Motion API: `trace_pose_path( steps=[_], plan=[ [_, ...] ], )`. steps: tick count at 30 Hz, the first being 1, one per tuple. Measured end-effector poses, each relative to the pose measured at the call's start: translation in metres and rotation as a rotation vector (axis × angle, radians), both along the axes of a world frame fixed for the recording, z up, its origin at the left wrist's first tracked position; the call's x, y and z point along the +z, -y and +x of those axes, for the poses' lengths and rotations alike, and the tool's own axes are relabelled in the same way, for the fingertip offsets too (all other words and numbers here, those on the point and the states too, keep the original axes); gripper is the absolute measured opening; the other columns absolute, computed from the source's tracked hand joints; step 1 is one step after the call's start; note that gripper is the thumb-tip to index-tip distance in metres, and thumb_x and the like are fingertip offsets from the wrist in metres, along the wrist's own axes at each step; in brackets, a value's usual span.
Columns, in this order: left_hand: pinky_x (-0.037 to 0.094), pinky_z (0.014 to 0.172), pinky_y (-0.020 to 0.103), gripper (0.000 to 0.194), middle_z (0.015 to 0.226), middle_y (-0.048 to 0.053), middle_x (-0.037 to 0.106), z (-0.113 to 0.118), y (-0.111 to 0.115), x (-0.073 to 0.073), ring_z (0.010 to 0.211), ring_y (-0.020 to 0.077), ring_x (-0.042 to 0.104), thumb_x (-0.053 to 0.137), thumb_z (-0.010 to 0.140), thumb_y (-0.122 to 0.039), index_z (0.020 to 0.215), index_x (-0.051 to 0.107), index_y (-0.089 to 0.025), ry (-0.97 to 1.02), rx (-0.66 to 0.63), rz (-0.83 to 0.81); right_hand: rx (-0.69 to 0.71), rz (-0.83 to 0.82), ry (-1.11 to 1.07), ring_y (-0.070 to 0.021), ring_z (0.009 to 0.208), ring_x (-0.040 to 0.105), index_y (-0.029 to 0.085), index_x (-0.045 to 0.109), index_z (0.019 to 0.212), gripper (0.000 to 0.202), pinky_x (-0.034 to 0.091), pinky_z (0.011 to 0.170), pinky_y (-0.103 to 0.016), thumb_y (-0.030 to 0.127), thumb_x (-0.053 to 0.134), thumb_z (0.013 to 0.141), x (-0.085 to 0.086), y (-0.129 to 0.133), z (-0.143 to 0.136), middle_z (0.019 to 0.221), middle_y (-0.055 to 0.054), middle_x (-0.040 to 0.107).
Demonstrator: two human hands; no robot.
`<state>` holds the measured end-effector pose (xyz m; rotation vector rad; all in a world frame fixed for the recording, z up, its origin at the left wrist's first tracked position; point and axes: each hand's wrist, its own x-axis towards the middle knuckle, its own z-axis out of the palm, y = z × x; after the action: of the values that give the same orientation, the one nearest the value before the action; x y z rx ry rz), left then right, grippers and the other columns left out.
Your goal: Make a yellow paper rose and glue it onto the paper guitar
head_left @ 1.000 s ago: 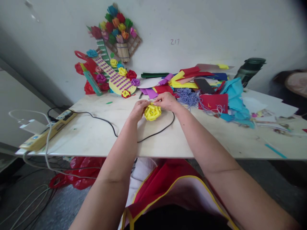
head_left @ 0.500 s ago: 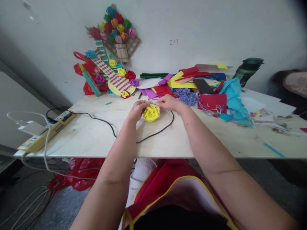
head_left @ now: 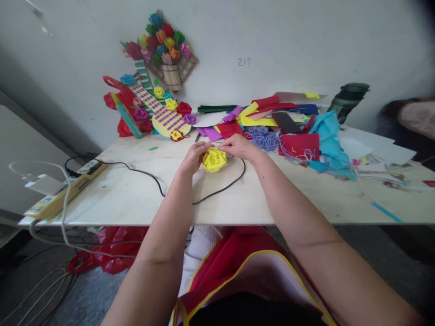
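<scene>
A yellow paper flower (head_left: 215,160) with layered, folded petals faces me between my hands, just above the table (head_left: 217,210). My left hand (head_left: 195,156) is closed on its left edge, thumb and fingers pressed together. At the flower's upper right rim my right hand (head_left: 237,146) makes a pinch. The fingertips of the right hand seem to meet the back of the petals, but what exactly lies between them is too small to make out. A black cable (head_left: 222,189) curves on the table below and behind the flower.
A guitar-shaped craft (head_left: 166,118) with paper flowers leans at the back left beside a glue bottle (head_left: 128,117). Coloured paper, purple yarn (head_left: 263,138), a phone (head_left: 286,122) and a dark bottle (head_left: 348,102) lie or stand at the back right. A power strip (head_left: 66,188) sits on the left.
The view has shifted slightly. Both hands stay at the yellow paper flower with nearly the same grip, and the flower has barely moved.
</scene>
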<state>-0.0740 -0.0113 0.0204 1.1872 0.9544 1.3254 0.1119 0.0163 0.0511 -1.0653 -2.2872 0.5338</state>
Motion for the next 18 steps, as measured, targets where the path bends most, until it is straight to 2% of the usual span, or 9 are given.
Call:
trace_pose_path(
  steps=[4,6,11,18],
  plan=[
    [0.049,0.063,0.026,0.053,0.075,0.001,0.067,-0.002,0.004,0.002,0.065,0.0154,0.064,0.075,0.052,-0.025,0.101,0.059,-0.015,0.017,-0.067,0.010,-0.031,-0.011,-0.024,-0.0165,0.080,0.063,0.016,0.078,0.094,0.025,0.045,0.070,-0.026,0.029,0.061,0.079,0.001,0.000,-0.001,0.083,-0.005,0.074],
    [0.049,0.066,0.027,0.057,0.076,0.002,0.067,-0.004,0.005,0.002,0.067,0.0164,0.065,0.076,0.050,-0.022,0.104,0.058,-0.015,-0.004,-0.088,0.009,-0.059,-0.014,-0.026,-0.0180,0.085,0.064,0.018,0.078,0.092,0.023,0.047,0.074,-0.027,0.028,0.063,0.078,0.003,0.002,-0.002,0.087,-0.006,0.075],
    [0.047,0.059,0.024,0.039,0.072,0.002,0.066,-0.004,0.002,0.000,0.061,0.0142,0.063,0.073,0.056,-0.029,0.091,0.063,-0.014,-0.024,-0.049,-0.014,-0.120,-0.005,-0.008,-0.0189,0.087,0.066,0.019,0.079,0.091,0.021,0.048,0.077,-0.028,0.025,0.066,0.076,0.009,0.007,-0.005,0.089,-0.005,0.075],
    [0.045,0.053,0.023,0.019,0.061,0.001,0.061,-0.001,-0.003,-0.003,0.056,0.0131,0.058,0.065,0.066,-0.033,0.072,0.062,-0.015,0.021,0.019,-0.049,-0.089,0.044,0.013,-0.0169,0.080,0.064,0.015,0.079,0.088,0.023,0.045,0.070,-0.025,0.022,0.064,0.073,0.010,0.006,-0.007,0.085,-0.006,0.074]
  ],
)
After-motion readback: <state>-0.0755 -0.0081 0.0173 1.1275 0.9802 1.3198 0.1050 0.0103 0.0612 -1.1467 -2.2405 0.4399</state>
